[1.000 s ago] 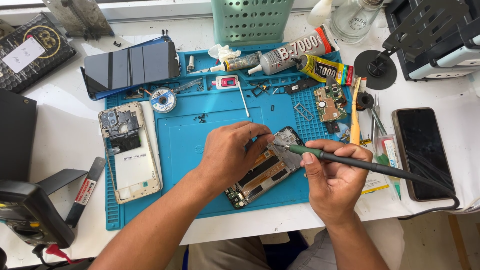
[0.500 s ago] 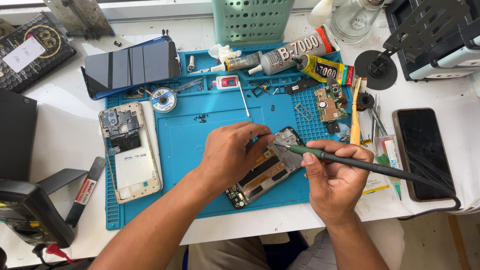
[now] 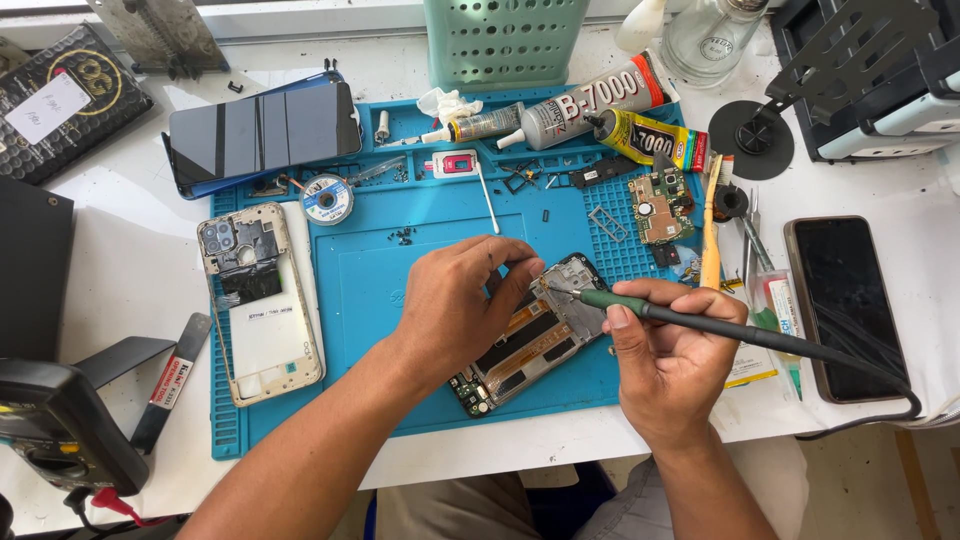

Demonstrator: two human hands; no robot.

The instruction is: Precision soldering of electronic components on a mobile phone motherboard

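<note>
**Soldering iron tip set to an opened phone on the blue mat**

The person's left hand [image 3: 462, 305] lies palm-down over the opened phone [image 3: 535, 335], fingers curled and pressing on its upper part, pinning it to the blue work mat [image 3: 400, 280]. The phone sits tilted, directly beneath and between both hands, with its lower corner poking out below the left wrist. The right hand [image 3: 665, 360] is closed around the green-and-black soldering iron [image 3: 690, 318] in a pen-like hold, thumb on top, and the thin tip meets the phone's upper edge just beside the left fingertips. The iron's black cable runs off to the right, away from the right hand.

Well to the left of the left hand lies a phone back frame [image 3: 258, 300] with its camera module showing, and above that a dark screen panel [image 3: 262, 135]. Beyond the hands, at the far edge of the mat, are several glue tubes [image 3: 590, 105] and a small spool of solder wick [image 3: 327, 197]. Up and to the right of the right hand rests a small green circuit board [image 3: 660, 205]; further right, off the mat, lies a black phone [image 3: 845, 305], face up.
</note>
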